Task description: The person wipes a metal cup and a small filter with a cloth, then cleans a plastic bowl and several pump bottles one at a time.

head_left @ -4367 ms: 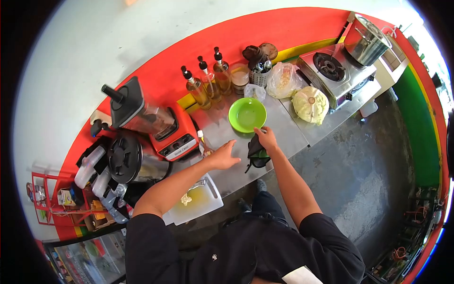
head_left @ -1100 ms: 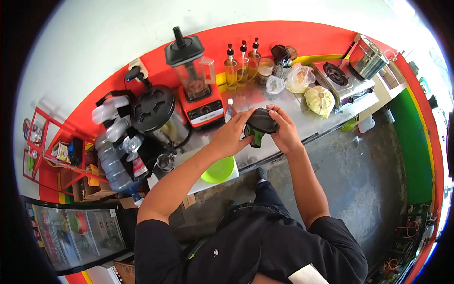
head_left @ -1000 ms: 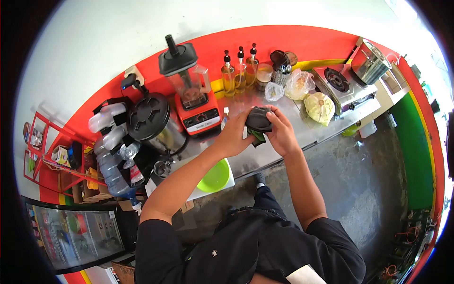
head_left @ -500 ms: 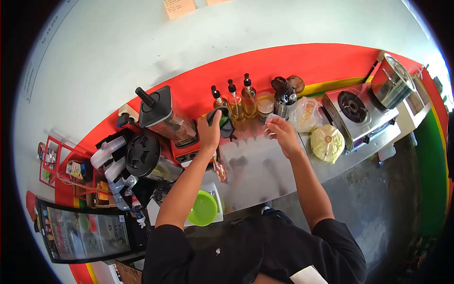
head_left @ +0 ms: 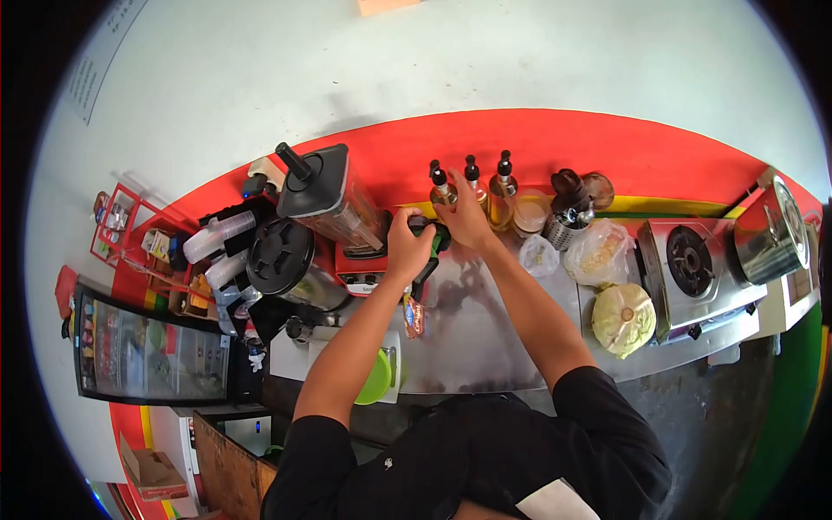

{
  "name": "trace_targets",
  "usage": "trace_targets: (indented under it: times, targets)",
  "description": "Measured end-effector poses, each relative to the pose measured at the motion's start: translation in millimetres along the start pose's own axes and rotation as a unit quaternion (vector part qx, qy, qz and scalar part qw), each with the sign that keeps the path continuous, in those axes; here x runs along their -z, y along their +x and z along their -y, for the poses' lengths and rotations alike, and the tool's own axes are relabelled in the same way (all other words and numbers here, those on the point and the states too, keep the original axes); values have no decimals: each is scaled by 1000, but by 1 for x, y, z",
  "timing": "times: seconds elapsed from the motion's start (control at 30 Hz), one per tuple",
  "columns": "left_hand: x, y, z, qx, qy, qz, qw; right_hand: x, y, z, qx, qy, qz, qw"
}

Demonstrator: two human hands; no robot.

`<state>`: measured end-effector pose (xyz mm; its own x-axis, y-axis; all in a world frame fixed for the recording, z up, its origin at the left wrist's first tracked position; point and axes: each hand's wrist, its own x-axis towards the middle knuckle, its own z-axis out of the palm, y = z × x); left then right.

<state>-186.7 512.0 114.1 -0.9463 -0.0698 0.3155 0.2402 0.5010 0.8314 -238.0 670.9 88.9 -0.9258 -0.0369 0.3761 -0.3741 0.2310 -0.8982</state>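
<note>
My left hand (head_left: 412, 247) is closed round a black-and-green object (head_left: 438, 240) above the steel counter (head_left: 468, 338); its exact kind I cannot tell. Close beside it, my right hand (head_left: 466, 221) has its fingers stretched out, overlapping the pump-top bottles in this view. One bottle (head_left: 443, 190) stands left of those fingers, and another bottle (head_left: 502, 195) with golden liquid stands to their right. A small clear plastic bag (head_left: 539, 256) lies on the counter, right of my right forearm. Below my left hand is a small printed packet (head_left: 414, 317).
A blender (head_left: 325, 195) and a black-lidded jug (head_left: 282, 258) stand at left, with a green bowl (head_left: 374, 381) nearer me. Rightward are a utensil holder (head_left: 563, 230), a bag of food (head_left: 600, 251), a cabbage (head_left: 624, 319), and a gas stove (head_left: 693, 277) with a steel pot (head_left: 771, 230).
My right hand has let go of the small plastic bag, now on the counter, and moved left towards the bottles. The black-and-green object stays in my left hand. The view has shifted.
</note>
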Motion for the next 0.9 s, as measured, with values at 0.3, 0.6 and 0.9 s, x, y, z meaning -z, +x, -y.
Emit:
trace_targets:
  times: [0.3, 0.6, 0.9]
  targets:
    - [20, -18, 9, -79, 19, 15, 997, -21, 19, -11, 12, -105, -50, 993]
    - [32, -30, 3, -100, -75, 83, 989, 6, -45, 16, 19, -143, -21, 989]
    - [4, -57, -29, -184, -67, 215, 957, 59, -136, 28, -63, -58, -57, 995]
